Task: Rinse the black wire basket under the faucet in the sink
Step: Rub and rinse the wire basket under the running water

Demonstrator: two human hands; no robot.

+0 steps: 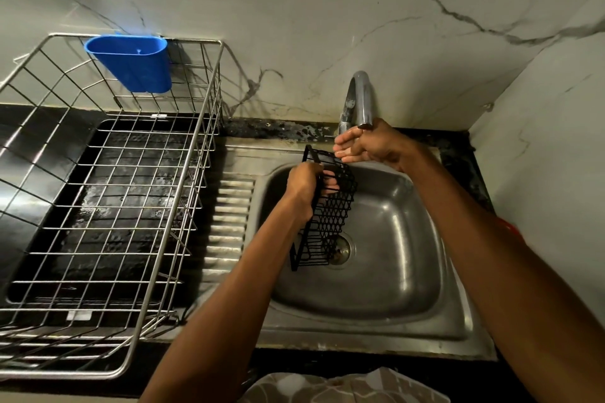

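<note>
Black wire basket [327,206] hangs tilted over the steel sink [386,271], my left hand [304,181] gripping its rim, right hand [366,144] loosely open under the faucet [358,98]; no water visible, seemingly, so I'd start it and turn the mesh through.

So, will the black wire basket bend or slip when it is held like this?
Probably stiff: the black wire basket keeps its box shape though the left hand grips one side only. Likely light, being open mesh. Over the sink it may be slippery when wet.
</note>
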